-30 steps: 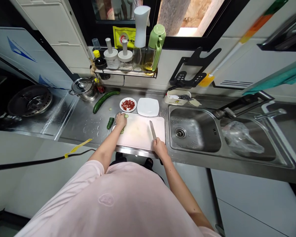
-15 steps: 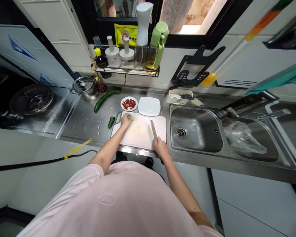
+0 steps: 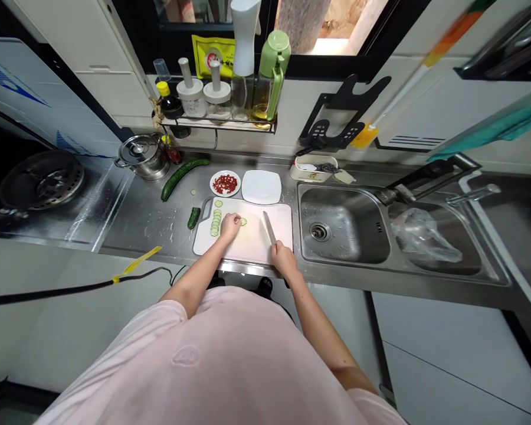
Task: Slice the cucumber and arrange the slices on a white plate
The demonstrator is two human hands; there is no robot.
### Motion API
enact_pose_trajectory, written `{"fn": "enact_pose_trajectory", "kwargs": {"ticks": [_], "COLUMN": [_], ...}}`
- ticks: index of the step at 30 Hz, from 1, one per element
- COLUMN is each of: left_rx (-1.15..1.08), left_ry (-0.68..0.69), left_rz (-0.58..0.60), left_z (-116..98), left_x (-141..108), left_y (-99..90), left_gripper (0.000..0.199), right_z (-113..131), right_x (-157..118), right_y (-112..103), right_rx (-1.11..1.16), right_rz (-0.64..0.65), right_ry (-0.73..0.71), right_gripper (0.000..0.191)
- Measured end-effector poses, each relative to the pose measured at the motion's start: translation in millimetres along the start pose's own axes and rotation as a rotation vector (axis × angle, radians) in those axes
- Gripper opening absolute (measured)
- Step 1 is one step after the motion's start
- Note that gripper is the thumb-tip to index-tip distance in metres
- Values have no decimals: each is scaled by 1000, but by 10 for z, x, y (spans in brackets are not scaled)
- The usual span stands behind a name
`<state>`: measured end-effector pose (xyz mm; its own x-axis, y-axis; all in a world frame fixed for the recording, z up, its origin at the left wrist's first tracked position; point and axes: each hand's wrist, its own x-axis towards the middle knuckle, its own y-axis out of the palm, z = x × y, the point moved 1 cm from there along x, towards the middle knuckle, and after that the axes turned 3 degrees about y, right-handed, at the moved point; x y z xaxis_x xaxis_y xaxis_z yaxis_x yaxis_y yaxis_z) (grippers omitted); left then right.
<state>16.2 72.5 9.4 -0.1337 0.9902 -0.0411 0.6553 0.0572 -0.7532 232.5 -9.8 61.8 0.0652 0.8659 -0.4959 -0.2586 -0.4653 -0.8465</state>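
Left of the cutting board (image 3: 252,251), a whole cucumber (image 3: 180,175) lies loose on the steel counter (image 3: 137,224), and a knock could roll it. Between it and the board's edge sits a cucumber stub (image 3: 193,218), equally unsecured. On the board's left part, cucumber slices (image 3: 215,223) overlap in a row; the left forearm passes close by, so a careless sweep could scatter them. Toward the board's middle, the left hand (image 3: 230,226) has its fingertips drawn together at a single slice (image 3: 243,222); whether they pinch or merely touch it, I cannot tell. Wet slices would probably slide or stick if pressed unevenly. Over the board's right half slants the knife (image 3: 269,227), the right hand's (image 3: 284,258) fingers wrapped round its handle. If both hands closed in together, the blade could nick those fingertips. Just right of the board, the sink (image 3: 345,227) could catch any slice flicked sideways.
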Motion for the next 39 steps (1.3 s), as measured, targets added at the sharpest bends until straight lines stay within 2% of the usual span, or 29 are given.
{"fn": "enact_pose_trajectory", "kwargs": {"ticks": [12,17,22,39], "left_rx": [-42,-31,-17,16], "left_ry": [-6,-8,-24,-69], "left_rz": [-13,-21,-9,37], "left_z": [70,98,115,88], "left_x": [7,36,67,104], "left_y": [18,46,66,40], "left_gripper": [22,21,21,20], "right_z": [27,113,234,316], "right_x": [-91,-197,-266,-241], "right_y": [-71,-69,-81,-56], "right_rx": [-16,-62,-92,-175], "right_rz": [-4,-26,23,62], "right_ry": [-3,-82,-129,-188], "right_gripper": [36,36,35,29]}}
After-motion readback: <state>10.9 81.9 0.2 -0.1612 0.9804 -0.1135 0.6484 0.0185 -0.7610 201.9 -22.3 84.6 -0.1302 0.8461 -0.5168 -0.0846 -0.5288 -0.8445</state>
